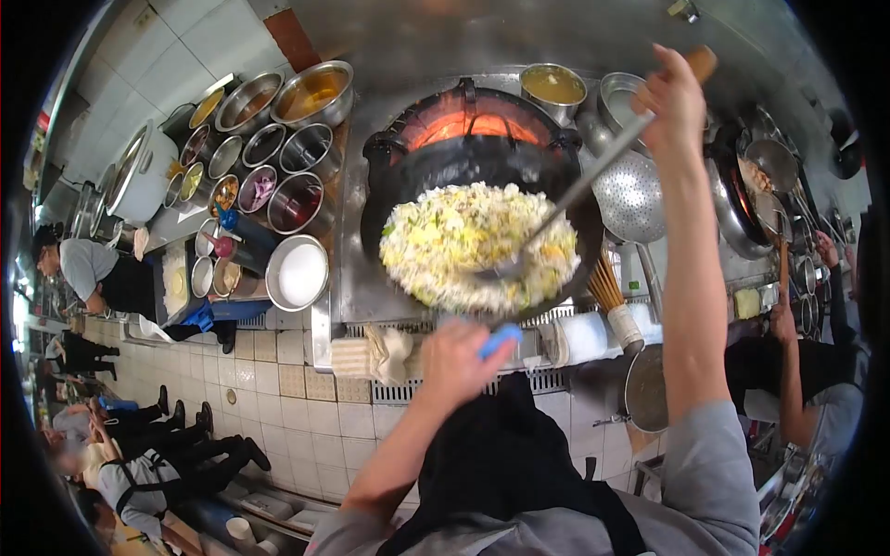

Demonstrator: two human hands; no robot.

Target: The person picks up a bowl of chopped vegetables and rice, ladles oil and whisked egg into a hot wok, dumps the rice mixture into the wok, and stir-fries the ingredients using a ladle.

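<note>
My left hand (459,360) is closed at the near edge of a big black wok (482,167), with a blue thing (502,341) showing at its fingers. Fried rice with yellow egg and green bits (464,232) fills the wok's near part. High at the right, my right hand (669,100) grips the long handle of a metal ladle (593,181), whose wooden end sticks out past the fingers. The ladle's bowl rests down in the rice. Orange fire (473,126) glows behind the wok.
Left of the wok stand several metal bowls (301,271) of ingredients. At right are a perforated strainer (630,196), a bamboo brush (607,283) and a pot (646,389). Folded cloths (371,357) lie on the front edge. Another person's hand (783,320) works at far right; several people stand left.
</note>
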